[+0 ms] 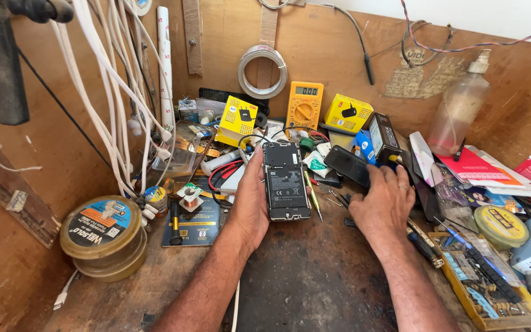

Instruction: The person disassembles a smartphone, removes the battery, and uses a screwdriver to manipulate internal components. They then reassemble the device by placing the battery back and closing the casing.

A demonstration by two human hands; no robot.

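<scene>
Yellow multimeter (304, 104) against back wall; spray bottle (460, 110) right; round tin (101, 232) left.

Cluttered dark worktop (302, 283) boxed in by brown plywood walls (333, 55), white wall strip (474, 12) above, white cables (102, 80) hanging at left, wire coil (262, 71) on back wall, bright even light.

The right hand (381, 203) hides whatever its fingertips touch; the tool tray (488, 289) is cut off below
</scene>
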